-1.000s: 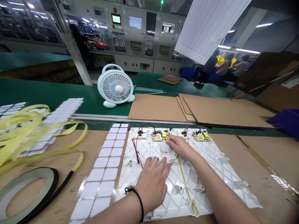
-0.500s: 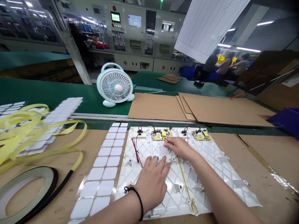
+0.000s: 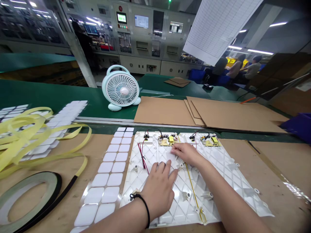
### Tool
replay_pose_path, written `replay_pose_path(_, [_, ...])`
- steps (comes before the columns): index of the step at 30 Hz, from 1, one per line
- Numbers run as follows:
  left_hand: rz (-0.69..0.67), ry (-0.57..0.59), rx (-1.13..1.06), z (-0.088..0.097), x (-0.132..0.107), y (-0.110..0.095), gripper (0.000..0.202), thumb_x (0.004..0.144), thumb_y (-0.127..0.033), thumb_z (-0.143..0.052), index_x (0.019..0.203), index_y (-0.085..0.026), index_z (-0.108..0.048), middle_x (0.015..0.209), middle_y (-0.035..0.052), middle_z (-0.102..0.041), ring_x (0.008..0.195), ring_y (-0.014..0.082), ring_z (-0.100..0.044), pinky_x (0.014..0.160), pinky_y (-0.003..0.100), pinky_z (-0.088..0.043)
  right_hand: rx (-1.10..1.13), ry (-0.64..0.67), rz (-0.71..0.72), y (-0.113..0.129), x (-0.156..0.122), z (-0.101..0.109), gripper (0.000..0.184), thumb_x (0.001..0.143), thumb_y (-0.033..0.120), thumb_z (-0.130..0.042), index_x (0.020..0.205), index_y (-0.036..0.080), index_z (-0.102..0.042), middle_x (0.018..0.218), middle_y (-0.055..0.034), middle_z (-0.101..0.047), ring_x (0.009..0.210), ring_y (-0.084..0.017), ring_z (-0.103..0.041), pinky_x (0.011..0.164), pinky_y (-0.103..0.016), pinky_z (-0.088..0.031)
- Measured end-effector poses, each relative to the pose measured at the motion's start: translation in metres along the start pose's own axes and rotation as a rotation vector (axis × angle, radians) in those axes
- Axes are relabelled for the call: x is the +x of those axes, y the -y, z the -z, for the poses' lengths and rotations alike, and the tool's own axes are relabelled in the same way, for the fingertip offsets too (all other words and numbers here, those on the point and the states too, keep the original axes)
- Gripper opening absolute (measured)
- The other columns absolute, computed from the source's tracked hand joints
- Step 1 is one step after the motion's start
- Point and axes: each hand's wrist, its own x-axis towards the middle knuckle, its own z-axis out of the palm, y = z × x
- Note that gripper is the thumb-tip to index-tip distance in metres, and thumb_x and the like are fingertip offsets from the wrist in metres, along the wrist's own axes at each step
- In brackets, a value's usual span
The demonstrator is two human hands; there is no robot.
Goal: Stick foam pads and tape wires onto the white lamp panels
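Note:
Two white ribbed plastic panels [image 3: 167,213] lie side by side, each with a small yellow circuit board [image 3: 166,140] at its far end. My left hand [image 3: 159,187] rests on the left panel, fingers spread and lying flat, a black band round the wrist. Beyond its fingertips, a pale square sticker [image 3: 170,156] lies against the ribs. My right hand [image 3: 183,152] is closed in a pinch at the sticker's right edge; its fingertips partly hide what they hold. Red and black wires [image 3: 142,157] run along the left panel.
A sheet of white rounded squares [image 3: 105,167] lies left of the panels. Further left are a black tape roll [image 3: 57,184] and loose yellow strip [image 3: 82,161]. A light-blue fan [image 3: 121,89] and flat cardboard [image 3: 161,110] sit beyond. Paper [image 3: 218,29] hangs above.
The whole view has shifted slightly. Both hands keep nearly the same place on the panel, my right hand still pinched by the sticker.

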Motion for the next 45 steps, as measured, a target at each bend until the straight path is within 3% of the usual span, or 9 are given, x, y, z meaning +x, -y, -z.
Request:
replay_pose_path(5, [0.003,0.006,-0.031,0.003,0.0,0.001,0.053,0.083,-0.037,-0.044,0.134,-0.02,-0.041,0.144,0.0166,-0.036,0.112,0.0339,-0.043,0.093,0.051,-0.034,-0.011,-0.008,0.013,0.0,0.0,0.0,0.018,0.085,0.035,-0.055,0.073,0.024,-0.062,0.067,0.0037,-0.063,0.065,-0.014,-0.053,0.055,-0.024,-0.027])
replay_pose_path(10, [0.003,0.011,-0.058,0.005,0.0,0.001,0.054,0.083,-0.036,-0.044,0.135,-0.02,-0.04,0.143,0.0169,-0.036,0.114,0.0339,-0.042,0.096,0.053,-0.032,0.002,-0.018,0.031,0.0,0.0,0.001,0.04,0.092,0.047,-0.043,0.067,0.022,-0.064,0.065,-0.0001,-0.063,0.064,-0.017,-0.056,0.058,-0.026,-0.034])
replay_pose_path(15, [0.004,0.022,-0.053,0.005,0.0,0.002,0.054,0.084,-0.037,-0.044,0.134,-0.019,-0.04,0.144,0.0171,-0.035,0.114,0.0339,-0.041,0.097,0.052,-0.031,0.088,-0.098,0.075,-0.001,-0.002,0.003,0.036,0.091,0.053,-0.043,0.097,0.031,-0.071,0.101,-0.0002,-0.07,0.093,-0.022,-0.062,0.073,-0.027,-0.041])
replay_pose_path(21, [0.04,0.033,-0.055,0.007,-0.001,0.0,0.056,0.083,-0.038,-0.045,0.135,-0.02,-0.04,0.145,0.0184,-0.033,0.112,0.0351,-0.042,0.09,0.05,-0.034,-0.095,-0.052,0.078,-0.003,-0.008,0.008,0.048,0.093,0.047,-0.04,0.064,0.021,-0.068,0.066,-0.0031,-0.065,0.065,-0.017,-0.057,0.06,-0.027,-0.034])
replay_pose_path(31, [0.054,-0.015,-0.066,0.003,-0.004,-0.004,0.054,0.081,-0.039,-0.048,0.131,-0.018,-0.043,0.14,0.0195,-0.037,0.112,0.0344,-0.042,0.092,0.047,-0.033,-0.16,0.057,0.257,0.009,-0.011,0.005,0.043,0.095,0.045,-0.039,0.074,0.024,-0.069,0.075,-0.0011,-0.062,0.074,-0.017,-0.057,0.066,-0.026,-0.035])
replay_pose_path(37, [-0.09,-0.087,-0.209,0.051,-0.052,0.009,0.04,0.084,-0.028,-0.051,0.124,-0.027,-0.048,0.126,0.0023,-0.054,0.109,0.0201,-0.05,0.095,0.034,-0.035,-0.18,0.095,0.306,0.001,-0.012,0.004,0.033,0.09,0.049,-0.046,0.104,0.031,-0.07,0.103,-0.0041,-0.067,0.093,-0.024,-0.06,0.077,-0.032,-0.042])
replay_pose_path(39, [0.031,-0.157,-0.284,0.069,-0.086,0.029,0.026,0.086,-0.028,-0.049,0.112,-0.027,-0.056,0.108,-0.0035,-0.062,0.103,0.0149,-0.052,0.094,0.029,-0.035,-0.133,0.024,0.319,0.011,-0.009,0.006,0.033,0.089,0.05,-0.047,0.1,0.03,-0.071,0.105,-0.0045,-0.068,0.095,-0.025,-0.061,0.081,-0.034,-0.044])
replay_pose_path(41, [0.316,-0.234,-0.28,0.075,-0.123,0.056,0.018,0.088,-0.027,-0.047,0.1,-0.025,-0.06,0.097,-0.0029,-0.065,0.095,0.014,-0.055,0.09,0.029,-0.037,-0.05,-0.063,0.344,0.037,-0.01,0.008,0.032,0.089,0.05,-0.047,0.097,0.03,-0.07,0.105,-0.004,-0.068,0.095,-0.025,-0.061,0.08,-0.034,-0.045])
replay_pose_path(45, [0.919,-0.26,0.061,0.056,-0.182,0.106,0.025,0.084,-0.034,-0.052,0.1,-0.017,-0.063,0.097,0.0085,-0.062,0.099,0.0265,-0.051,0.083,0.041,-0.037,0.257,-0.189,0.453,0.13,-0.02,-0.016,0.028,0.088,0.044,-0.048,0.09,0.026,-0.069,0.097,-0.0055,-0.069,0.091,-0.024,-0.062,0.071,-0.032,-0.048])
